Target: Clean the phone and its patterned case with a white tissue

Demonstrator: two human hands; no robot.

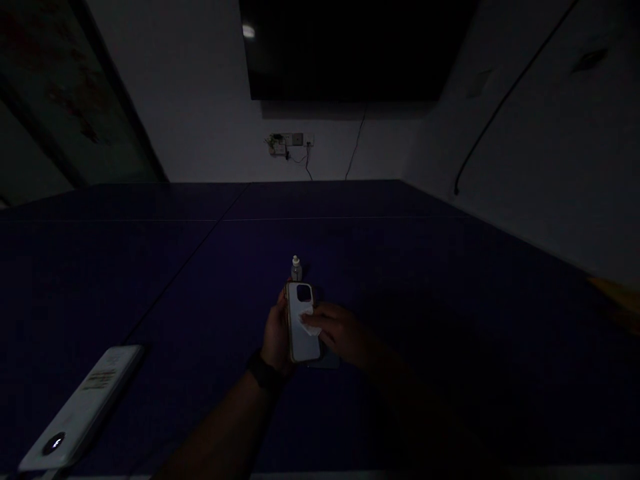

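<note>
My left hand [275, 335] is closed around the left edge of a pale phone case [301, 343], tilted up over the table, with a camera cut-out near its top. Whether a phone sits inside I cannot tell. Pinched in the fingers of my right hand [341, 328] is a white wipe [313, 329], pressed against the middle of the case's back. Just beyond the case stands a small clear bottle [297, 271] with a white cap. Partly hidden below the case, a dark flat object [327, 361] lies on the table.
A white power bank [93, 403] with a lit round display lies at the lower left of the dark blue table [200, 280]. A cable leads from its near end. Farther off, a wall carries sockets [295, 139] with cords and a large dark screen [350, 53].
</note>
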